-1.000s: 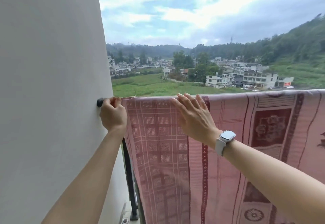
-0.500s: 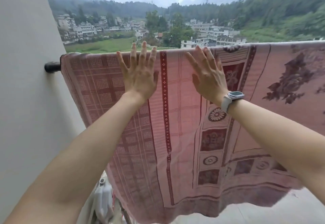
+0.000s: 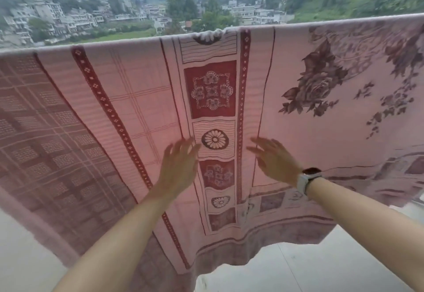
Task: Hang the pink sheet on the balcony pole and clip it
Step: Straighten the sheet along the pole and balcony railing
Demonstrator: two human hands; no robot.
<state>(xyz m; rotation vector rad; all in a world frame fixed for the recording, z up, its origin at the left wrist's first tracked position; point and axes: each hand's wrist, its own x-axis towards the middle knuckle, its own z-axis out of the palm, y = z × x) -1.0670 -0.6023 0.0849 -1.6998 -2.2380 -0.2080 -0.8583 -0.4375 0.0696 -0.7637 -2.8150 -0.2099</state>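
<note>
**Q:** Position of the pink sheet (image 3: pixel 286 73)?
**A:** Draped over a horizontal line that spans the whole view. The near layer hangs down toward the person, and its lower hem ends above the pale floor (image 3: pixel 321 268). The pole is hidden under the fold.

**Q:** State of the left hand (image 3: pixel 177 167)?
**A:** Fingers extended and spread, palm facing the cloth, gripping nothing. It is blurred, so contact with the sheet cannot be confirmed.

**Q:** State of the right hand (image 3: pixel 275 163)?
**A:** The same: fingers straight and spread, nothing held. It is just beside the left hand, with the flower-medallion stripe between them. A watch (image 3: pixel 307 178) is on that wrist.

**Q:** Beyond the sheet?
**A:** Buildings (image 3: pixel 252 14) and wooded hills.
</note>
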